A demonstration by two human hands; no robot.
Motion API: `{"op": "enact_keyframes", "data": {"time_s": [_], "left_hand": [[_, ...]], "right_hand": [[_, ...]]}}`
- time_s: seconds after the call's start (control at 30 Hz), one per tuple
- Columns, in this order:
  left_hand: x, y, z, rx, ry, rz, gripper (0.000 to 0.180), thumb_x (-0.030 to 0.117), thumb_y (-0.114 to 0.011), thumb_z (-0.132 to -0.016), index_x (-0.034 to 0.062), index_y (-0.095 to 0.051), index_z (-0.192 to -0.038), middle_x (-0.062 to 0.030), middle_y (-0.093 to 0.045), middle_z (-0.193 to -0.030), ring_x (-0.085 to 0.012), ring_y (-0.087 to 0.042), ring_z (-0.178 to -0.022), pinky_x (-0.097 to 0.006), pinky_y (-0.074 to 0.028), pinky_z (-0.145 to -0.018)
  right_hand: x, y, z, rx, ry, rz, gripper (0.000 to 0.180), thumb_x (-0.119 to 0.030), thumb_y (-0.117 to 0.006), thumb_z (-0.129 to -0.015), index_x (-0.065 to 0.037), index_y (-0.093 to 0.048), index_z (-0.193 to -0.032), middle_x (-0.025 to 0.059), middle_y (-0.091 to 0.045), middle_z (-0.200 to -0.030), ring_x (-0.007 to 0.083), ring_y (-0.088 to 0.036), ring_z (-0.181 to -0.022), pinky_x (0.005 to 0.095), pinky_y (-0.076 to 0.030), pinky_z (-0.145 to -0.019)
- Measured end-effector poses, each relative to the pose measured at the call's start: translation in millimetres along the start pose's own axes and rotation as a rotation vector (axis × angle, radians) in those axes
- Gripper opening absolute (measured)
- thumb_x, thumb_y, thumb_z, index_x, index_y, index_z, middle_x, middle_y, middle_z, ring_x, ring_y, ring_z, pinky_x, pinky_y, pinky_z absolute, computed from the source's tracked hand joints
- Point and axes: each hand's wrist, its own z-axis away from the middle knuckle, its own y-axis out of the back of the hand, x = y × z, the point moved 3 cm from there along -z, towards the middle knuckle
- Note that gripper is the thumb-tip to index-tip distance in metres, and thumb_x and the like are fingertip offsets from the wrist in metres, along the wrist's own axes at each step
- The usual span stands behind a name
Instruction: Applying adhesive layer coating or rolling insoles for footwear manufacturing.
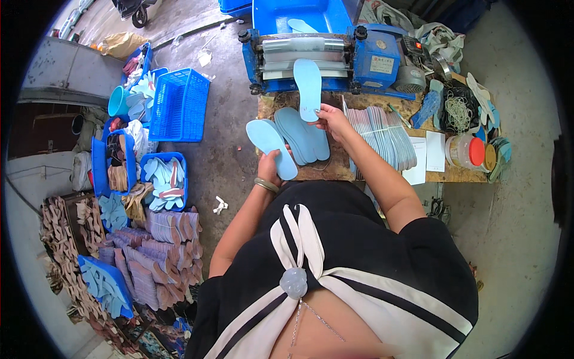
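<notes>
My right hand [332,121] pinches the heel end of a light blue insole [308,84], whose toe end reaches up to the metal rollers [299,51] of a blue roller machine [378,60]. Whether the toe touches the rollers I cannot tell. Lower and to the left, my left hand [270,166] is closed on another light blue insole [263,136], tilted with its toe end up and left. Between the hands a pile of blue insoles [308,143] lies on the wooden bench [335,170], partly behind the held ones. Some fingers of both hands are hidden.
Right of the pile stands a tied row of insoles [382,137], beside white papers [435,152] and a jar with a red lid [466,151]. Behind the rollers is a blue bin [275,15]. Blue baskets [179,107] and stacked insole bundles [149,251] fill the left floor.
</notes>
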Motion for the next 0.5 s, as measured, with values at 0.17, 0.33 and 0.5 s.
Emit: {"op": "enact_keyframes", "data": {"time_s": [0.17,0.33,0.5], "left_hand": [[-1.7,8.2,2.7,-0.015,0.000,0.006,0.042,0.007,-0.042,-0.080,-0.0020,-0.035,-0.120,-0.0175,-0.057,-0.106,-0.0277,-0.058,-0.093,-0.041,-0.046,-0.081],[-1.2,14.4,5.9,0.036,-0.019,-0.025,0.042,0.008,-0.042,-0.081,-0.0020,-0.034,-0.121,-0.0178,-0.057,-0.106,-0.0283,-0.057,-0.095,-0.042,-0.045,-0.083],[0.1,10.4,4.4,-0.003,-0.022,-0.039,0.042,0.009,-0.042,-0.081,-0.0035,-0.036,-0.120,-0.0178,-0.057,-0.107,-0.0275,-0.057,-0.095,-0.040,-0.045,-0.083]], "right_hand": [[-1.4,4.5,-13.2,0.012,0.016,-0.019,0.023,-0.012,-0.046,-0.088,-0.008,-0.054,-0.110,0.0041,-0.063,-0.092,0.0125,-0.063,-0.074,0.0174,-0.045,-0.055],[-14.2,8.1,-30.4,0.051,0.027,-0.019,0.023,-0.012,-0.047,-0.088,-0.007,-0.054,-0.109,0.0042,-0.063,-0.092,0.0124,-0.062,-0.075,0.0180,-0.045,-0.055],[-29.9,21.1,-69.0,0.081,0.093,-0.001,0.022,-0.012,-0.047,-0.086,-0.007,-0.055,-0.106,0.0033,-0.062,-0.089,0.0118,-0.060,-0.072,0.0193,-0.045,-0.057]]}}
